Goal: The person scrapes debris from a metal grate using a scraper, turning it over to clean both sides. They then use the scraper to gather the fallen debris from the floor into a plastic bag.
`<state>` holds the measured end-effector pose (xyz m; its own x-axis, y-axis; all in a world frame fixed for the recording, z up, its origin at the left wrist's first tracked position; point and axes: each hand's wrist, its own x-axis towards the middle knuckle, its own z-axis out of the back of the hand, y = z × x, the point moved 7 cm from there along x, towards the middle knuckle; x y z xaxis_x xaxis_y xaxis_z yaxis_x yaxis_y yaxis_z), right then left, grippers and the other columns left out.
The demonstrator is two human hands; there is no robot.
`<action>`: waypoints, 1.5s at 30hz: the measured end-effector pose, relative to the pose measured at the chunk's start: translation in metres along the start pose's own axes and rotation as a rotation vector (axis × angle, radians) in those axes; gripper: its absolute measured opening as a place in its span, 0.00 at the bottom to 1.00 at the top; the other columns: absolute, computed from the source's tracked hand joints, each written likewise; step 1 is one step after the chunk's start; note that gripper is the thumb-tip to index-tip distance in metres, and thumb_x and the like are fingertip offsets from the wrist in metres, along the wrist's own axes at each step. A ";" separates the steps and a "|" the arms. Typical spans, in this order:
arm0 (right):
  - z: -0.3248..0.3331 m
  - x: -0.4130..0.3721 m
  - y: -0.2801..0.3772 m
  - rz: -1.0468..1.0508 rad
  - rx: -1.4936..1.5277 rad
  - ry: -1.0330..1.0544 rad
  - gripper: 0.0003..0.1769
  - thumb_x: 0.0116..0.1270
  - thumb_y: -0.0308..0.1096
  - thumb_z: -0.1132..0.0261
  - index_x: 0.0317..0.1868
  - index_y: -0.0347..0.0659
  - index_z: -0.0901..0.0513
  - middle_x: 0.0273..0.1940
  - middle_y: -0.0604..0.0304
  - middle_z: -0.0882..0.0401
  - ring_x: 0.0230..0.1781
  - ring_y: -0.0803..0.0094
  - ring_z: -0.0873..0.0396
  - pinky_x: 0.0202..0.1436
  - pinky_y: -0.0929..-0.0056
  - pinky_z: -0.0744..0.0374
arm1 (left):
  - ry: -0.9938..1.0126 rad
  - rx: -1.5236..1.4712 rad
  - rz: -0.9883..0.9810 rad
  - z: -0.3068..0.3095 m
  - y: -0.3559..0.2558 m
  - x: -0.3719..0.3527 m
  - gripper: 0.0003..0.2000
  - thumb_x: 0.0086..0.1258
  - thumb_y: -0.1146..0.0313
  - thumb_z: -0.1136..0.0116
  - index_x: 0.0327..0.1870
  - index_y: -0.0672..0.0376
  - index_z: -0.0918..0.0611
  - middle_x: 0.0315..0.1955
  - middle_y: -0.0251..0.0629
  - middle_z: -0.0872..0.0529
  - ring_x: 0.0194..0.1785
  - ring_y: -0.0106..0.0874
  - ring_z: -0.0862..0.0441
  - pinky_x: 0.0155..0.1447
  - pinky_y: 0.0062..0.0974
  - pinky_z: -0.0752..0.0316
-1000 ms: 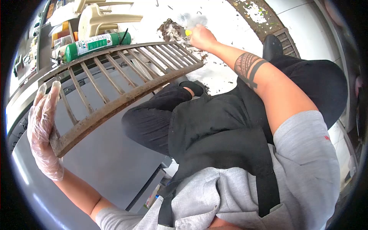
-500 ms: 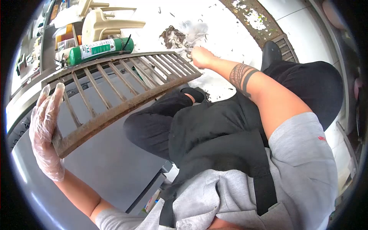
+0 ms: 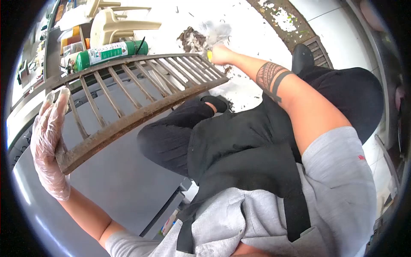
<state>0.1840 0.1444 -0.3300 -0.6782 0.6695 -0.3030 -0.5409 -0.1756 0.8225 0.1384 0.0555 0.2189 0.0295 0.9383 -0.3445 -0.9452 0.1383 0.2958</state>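
My left hand (image 3: 48,141), in a clear plastic glove, is wrapped round the near left end of a rusty metal drain grate (image 3: 122,132). The grate is held tilted, its bars running between two long rails. At its far right end is my right hand (image 3: 221,55), its fingers closed. A small yellow piece (image 3: 209,55) shows at those fingers; what it belongs to is hidden. Just beyond lie a clump of dark dirt (image 3: 191,39) and a crumpled clear plastic bag (image 3: 215,32) on the white floor (image 3: 244,21).
A green gas cylinder (image 3: 105,54) lies behind the grate, with beige plastic chairs (image 3: 105,28) past it. A dirty floor channel (image 3: 280,21) runs at the upper right, where another grate (image 3: 317,53) sits. A grey metal surface (image 3: 115,188) is below the held grate.
My right hand has moved slightly up and left, and the yellow piece now shows at it. The grate's far end has shifted a little up and right. My left hand keeps its hold.
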 end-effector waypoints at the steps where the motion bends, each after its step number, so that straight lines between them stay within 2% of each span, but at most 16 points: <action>1: -0.027 -0.002 -0.005 0.044 -0.228 0.335 0.15 0.62 0.31 0.38 0.42 0.28 0.11 0.47 0.35 0.12 0.51 0.46 0.12 0.54 0.52 0.15 | 0.019 0.013 -0.004 0.000 -0.003 0.002 0.38 0.81 0.37 0.64 0.70 0.65 0.20 0.67 0.47 0.17 0.77 0.46 0.29 0.78 0.42 0.35; 7: 0.013 0.012 -0.029 -0.133 0.159 -0.097 0.12 0.58 0.27 0.39 0.33 0.27 0.11 0.24 0.44 0.14 0.23 0.54 0.12 0.31 0.56 0.16 | 0.017 0.005 0.072 -0.004 0.007 0.001 0.38 0.83 0.40 0.66 0.68 0.68 0.20 0.68 0.48 0.18 0.77 0.44 0.29 0.80 0.42 0.38; 9: -0.047 0.006 -0.018 0.351 -0.523 0.586 0.10 0.59 0.26 0.40 0.30 0.27 0.14 0.21 0.42 0.16 0.20 0.56 0.14 0.26 0.56 0.19 | 0.035 -0.106 0.034 -0.005 0.016 0.003 0.39 0.83 0.39 0.68 0.68 0.69 0.21 0.69 0.47 0.19 0.77 0.46 0.29 0.80 0.42 0.39; 10: -0.019 -0.014 -0.019 -0.156 -0.090 0.526 0.08 0.61 0.26 0.39 0.28 0.29 0.16 0.20 0.45 0.20 0.17 0.60 0.22 0.20 0.58 0.25 | 0.044 -0.040 0.009 -0.008 0.019 0.003 0.40 0.83 0.37 0.70 0.69 0.69 0.21 0.69 0.48 0.19 0.77 0.46 0.29 0.81 0.43 0.39; 13: -0.020 -0.027 -0.035 -0.202 0.049 0.627 0.10 0.65 0.23 0.41 0.38 0.27 0.13 0.30 0.44 0.14 0.26 0.60 0.14 0.24 0.60 0.19 | -0.075 -0.095 -0.034 -0.011 0.027 0.005 0.35 0.84 0.44 0.70 0.66 0.64 0.18 0.64 0.44 0.14 0.73 0.40 0.22 0.82 0.44 0.40; 14: -0.025 -0.028 -0.051 -0.409 0.219 0.632 0.10 0.68 0.26 0.39 0.42 0.30 0.13 0.29 0.48 0.16 0.20 0.66 0.22 0.18 0.66 0.28 | -0.116 -0.212 0.031 -0.016 0.036 0.005 0.39 0.83 0.38 0.73 0.68 0.64 0.19 0.65 0.44 0.15 0.73 0.39 0.23 0.81 0.43 0.37; 18: -0.016 -0.050 -0.055 -0.438 0.193 0.888 0.10 0.69 0.29 0.37 0.44 0.34 0.12 0.30 0.51 0.17 0.20 0.70 0.26 0.21 0.67 0.30 | -0.133 -0.335 0.127 -0.030 0.051 0.006 0.46 0.79 0.30 0.77 0.69 0.63 0.19 0.66 0.44 0.16 0.74 0.39 0.24 0.79 0.43 0.35; 20: -0.008 -0.050 -0.050 -0.380 0.067 0.877 0.11 0.69 0.29 0.38 0.44 0.33 0.12 0.32 0.50 0.15 0.23 0.66 0.22 0.23 0.64 0.26 | -0.116 -0.389 0.087 -0.031 0.049 0.007 0.30 0.84 0.47 0.60 0.71 0.61 0.20 0.66 0.41 0.16 0.73 0.39 0.23 0.78 0.39 0.31; 23: 0.032 -0.047 -0.033 -0.214 -0.234 0.762 0.13 0.66 0.29 0.39 0.44 0.31 0.11 0.37 0.47 0.12 0.30 0.59 0.15 0.31 0.59 0.20 | -0.023 0.006 0.029 -0.035 0.047 0.008 0.23 0.84 0.64 0.58 0.74 0.61 0.24 0.70 0.45 0.19 0.74 0.39 0.24 0.76 0.38 0.28; 24: 0.043 -0.043 -0.027 -0.100 -0.395 0.649 0.14 0.64 0.29 0.40 0.43 0.31 0.11 0.40 0.46 0.10 0.34 0.55 0.12 0.35 0.56 0.17 | -0.022 0.005 0.034 -0.036 0.045 0.008 0.23 0.84 0.64 0.58 0.74 0.61 0.24 0.70 0.45 0.19 0.74 0.39 0.24 0.76 0.38 0.28; 26: 0.050 -0.028 -0.037 -0.044 -0.494 0.593 0.15 0.62 0.28 0.41 0.43 0.31 0.10 0.43 0.44 0.10 0.38 0.52 0.12 0.39 0.55 0.16 | -0.041 0.005 0.021 -0.036 0.036 0.008 0.29 0.70 0.87 0.56 0.73 0.61 0.23 0.69 0.45 0.18 0.73 0.41 0.22 0.75 0.37 0.25; 29: 0.059 -0.014 -0.054 0.009 -0.531 0.442 0.16 0.60 0.28 0.43 0.41 0.32 0.10 0.44 0.42 0.10 0.42 0.49 0.11 0.46 0.53 0.15 | -0.057 0.038 -0.023 -0.036 0.031 0.009 0.36 0.60 0.95 0.54 0.72 0.61 0.22 0.69 0.45 0.18 0.73 0.43 0.23 0.75 0.37 0.25; 34: 0.051 -0.019 -0.041 0.147 -0.310 -0.068 0.13 0.64 0.27 0.41 0.45 0.35 0.14 0.44 0.41 0.14 0.47 0.44 0.14 0.51 0.50 0.17 | -0.119 0.133 -0.130 -0.043 0.023 0.008 0.27 0.67 0.83 0.47 0.68 0.57 0.17 0.64 0.43 0.14 0.68 0.42 0.18 0.72 0.34 0.26; 37: 0.018 -0.019 -0.029 0.328 -0.179 -0.140 0.13 0.64 0.26 0.41 0.47 0.37 0.15 0.48 0.43 0.16 0.49 0.44 0.16 0.52 0.49 0.18 | -0.098 0.087 -0.093 -0.051 0.021 0.006 0.28 0.64 0.83 0.46 0.68 0.58 0.17 0.63 0.43 0.13 0.68 0.43 0.18 0.72 0.34 0.26; 43: -0.035 0.011 -0.056 0.157 -0.273 0.102 0.11 0.59 0.29 0.38 0.40 0.39 0.10 0.40 0.44 0.13 0.44 0.47 0.13 0.49 0.50 0.17 | -0.059 0.031 -0.154 -0.044 0.025 -0.002 0.22 0.70 0.78 0.46 0.66 0.61 0.17 0.63 0.42 0.13 0.68 0.44 0.18 0.75 0.39 0.28; 45: -0.065 0.019 -0.062 0.252 -0.454 0.432 0.10 0.57 0.30 0.36 0.33 0.39 0.08 0.32 0.42 0.12 0.37 0.47 0.12 0.46 0.51 0.16 | 0.017 0.077 -0.146 -0.040 0.022 -0.003 0.21 0.75 0.70 0.50 0.67 0.61 0.17 0.62 0.42 0.13 0.68 0.45 0.18 0.77 0.43 0.31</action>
<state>0.1722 0.1213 -0.4185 -0.8979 0.2365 -0.3713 -0.4318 -0.6375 0.6381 0.1049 0.0429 0.1906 0.1584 0.9012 -0.4034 -0.9034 0.2971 0.3091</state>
